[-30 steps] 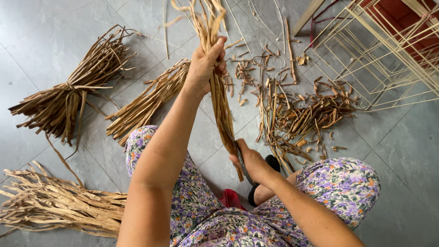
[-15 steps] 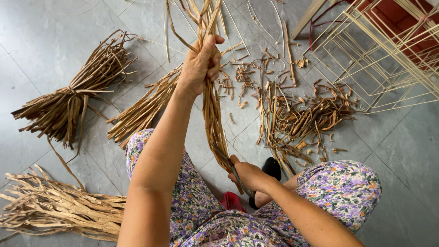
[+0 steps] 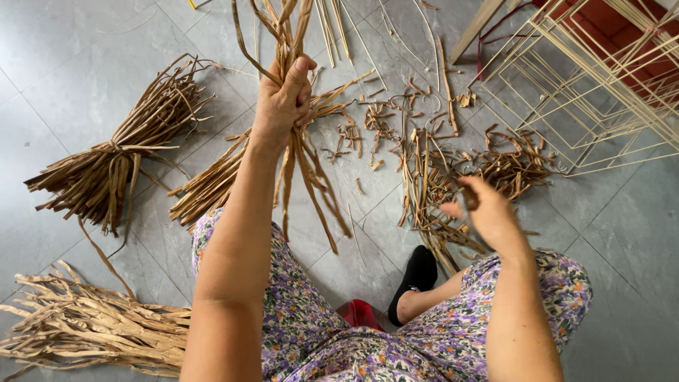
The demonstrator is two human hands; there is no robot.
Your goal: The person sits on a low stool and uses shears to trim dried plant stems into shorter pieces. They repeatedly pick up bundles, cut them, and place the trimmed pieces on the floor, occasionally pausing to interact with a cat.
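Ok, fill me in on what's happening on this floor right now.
A person sits on the grey tiled floor in flowered clothing. The left hand is raised and grips a bunch of dried plant strips that hangs down from it. The right hand is off to the side, apart from the bunch, closed on something small and blurred. Tied bundles lie to the left, cut scraps litter the tiles ahead, and a pale stick frame stands at the upper right.

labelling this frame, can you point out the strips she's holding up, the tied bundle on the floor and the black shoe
held strips (image 3: 311, 177), head view, on the strands hanging below the left hand.
tied bundle (image 3: 117, 166), head view, just below its tie, on the lower stalks.
black shoe (image 3: 417, 277), head view, on the middle of its upper.
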